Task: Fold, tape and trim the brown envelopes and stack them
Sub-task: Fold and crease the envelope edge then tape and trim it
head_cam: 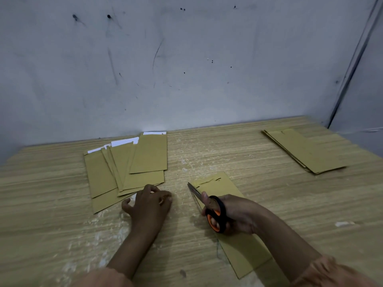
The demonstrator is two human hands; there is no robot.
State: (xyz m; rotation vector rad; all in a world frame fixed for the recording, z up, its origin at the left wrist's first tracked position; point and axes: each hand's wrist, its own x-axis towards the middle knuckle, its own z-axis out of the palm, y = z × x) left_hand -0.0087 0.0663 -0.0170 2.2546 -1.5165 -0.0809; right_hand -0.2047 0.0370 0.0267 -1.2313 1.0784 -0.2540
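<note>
Two hands at work over brown paper envelopes on a pale wood-grain surface.

The right hand (234, 214) grips black-and-orange scissors (209, 208), fingers through the loops, blades nearly closed and pointing away over a flat rectangular envelope (244, 251) lying under that wrist. The left hand (149, 204) rests knuckles-up with fingers curled; what it pinches, I cannot tell. Just beyond its fingertips lies a fanned pile of envelopes (128, 166) with white edges showing. Far beyond the right hand sits a neat stack (304, 150).
</note>
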